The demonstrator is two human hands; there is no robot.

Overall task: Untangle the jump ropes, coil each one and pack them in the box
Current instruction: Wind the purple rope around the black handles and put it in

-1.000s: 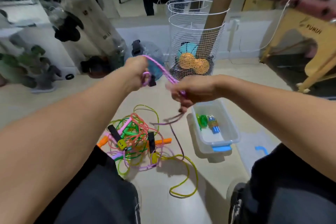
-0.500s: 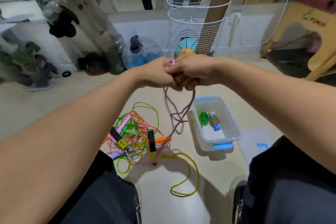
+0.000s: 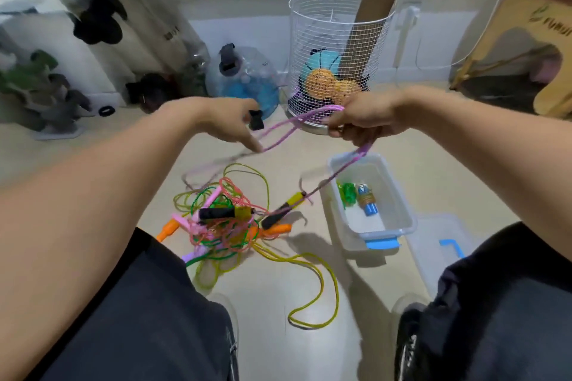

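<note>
We cannot see the fingertips of the right hand [image 3: 360,120]; they curl under, so how they grip the purple rope [image 3: 288,133] is hidden. The rope goes blurry where it leaves the left hand [image 3: 229,124], toward the pile of ropes [image 3: 226,219]. In that pile we cannot tell which rope goes over which. The lid [image 3: 433,244] by the box [image 3: 399,195] is partly hidden behind a knee.
</note>
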